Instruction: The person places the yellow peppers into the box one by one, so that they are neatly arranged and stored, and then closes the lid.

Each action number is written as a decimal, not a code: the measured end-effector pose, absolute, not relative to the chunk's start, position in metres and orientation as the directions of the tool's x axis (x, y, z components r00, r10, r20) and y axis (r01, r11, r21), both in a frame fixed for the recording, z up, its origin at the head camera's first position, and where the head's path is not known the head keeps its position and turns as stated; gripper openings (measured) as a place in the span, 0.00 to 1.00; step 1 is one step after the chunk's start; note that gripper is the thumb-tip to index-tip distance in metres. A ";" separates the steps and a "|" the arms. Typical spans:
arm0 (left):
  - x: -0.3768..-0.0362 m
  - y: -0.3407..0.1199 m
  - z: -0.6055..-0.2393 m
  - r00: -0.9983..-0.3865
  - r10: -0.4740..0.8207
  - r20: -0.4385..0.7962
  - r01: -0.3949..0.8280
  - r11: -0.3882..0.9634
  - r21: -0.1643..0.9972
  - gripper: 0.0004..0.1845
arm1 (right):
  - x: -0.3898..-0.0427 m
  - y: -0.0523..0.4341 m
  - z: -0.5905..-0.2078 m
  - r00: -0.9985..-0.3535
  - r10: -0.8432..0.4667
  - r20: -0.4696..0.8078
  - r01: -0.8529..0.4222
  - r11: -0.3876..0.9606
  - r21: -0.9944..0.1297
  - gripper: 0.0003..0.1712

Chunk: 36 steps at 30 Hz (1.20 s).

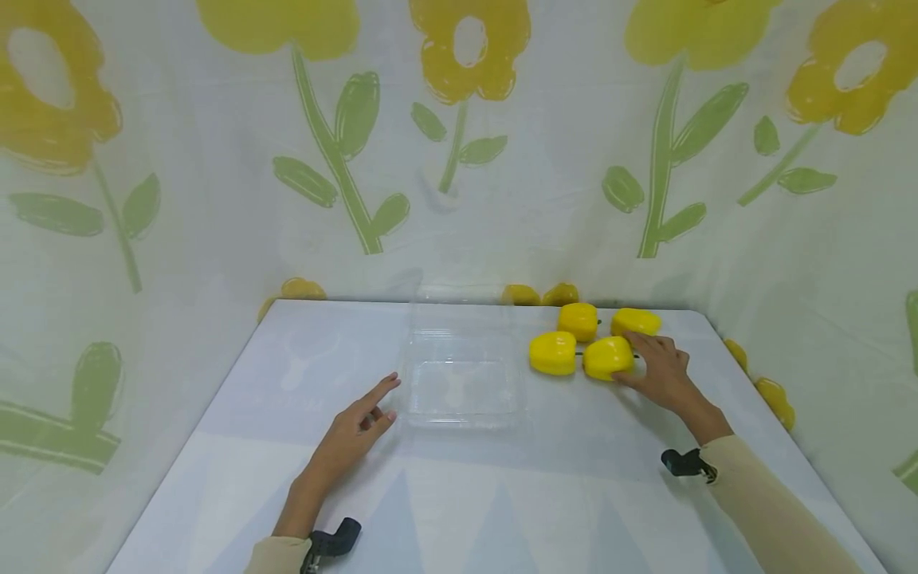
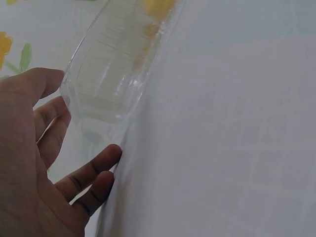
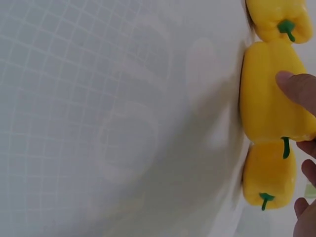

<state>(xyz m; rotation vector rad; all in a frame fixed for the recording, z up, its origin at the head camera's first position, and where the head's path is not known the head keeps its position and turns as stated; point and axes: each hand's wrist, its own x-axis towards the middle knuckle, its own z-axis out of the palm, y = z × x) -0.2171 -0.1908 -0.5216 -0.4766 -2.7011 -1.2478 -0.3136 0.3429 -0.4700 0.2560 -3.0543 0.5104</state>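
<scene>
Four yellow bell peppers lie in a cluster at the table's far right. My right hand [image 1: 635, 360] curls round the nearest one [image 1: 606, 358], fingers over its top and thumb at its near side. In the right wrist view my thumb [image 3: 295, 88] lies on that pepper [image 3: 266, 94], with two others [image 3: 277, 17] [image 3: 265, 177] on either side of it. A clear plastic container [image 1: 462, 375] stands open at mid-table. My left hand [image 1: 378, 403] rests on the cloth just left of it, fingers straight and holding nothing. The left wrist view shows the container [image 2: 113, 64] close above my left hand's relaxed fingers [image 2: 91, 170].
A white cloth covers the table [image 1: 459, 494]. A flower-print curtain [image 1: 459, 159] closes in the back and both sides. More yellow shapes [image 1: 539, 294] show at the back edge and at the right edge [image 1: 778, 399].
</scene>
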 end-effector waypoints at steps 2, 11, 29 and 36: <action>-0.217 -0.191 -0.522 -0.941 0.231 0.246 0.337 0.606 0.721 0.30 | -0.312 0.343 -0.469 -0.986 -0.152 0.070 -0.167 0.930 -0.327 0.51; -0.215 -0.191 -0.521 -0.942 0.232 0.244 0.336 0.608 0.719 0.30 | -0.301 0.343 -0.462 -0.982 -0.142 0.124 -0.176 0.928 -0.327 0.50; -0.216 -0.193 -0.522 -0.937 0.238 0.257 0.350 0.601 0.719 0.31 | -0.284 0.351 -0.452 -0.983 -0.097 0.158 -0.146 0.931 -0.336 0.52; -0.217 -0.193 -0.524 -0.943 0.228 0.243 0.333 0.621 0.710 0.30 | -0.277 0.353 -0.447 -0.975 -0.099 0.197 -0.161 0.930 -0.330 0.52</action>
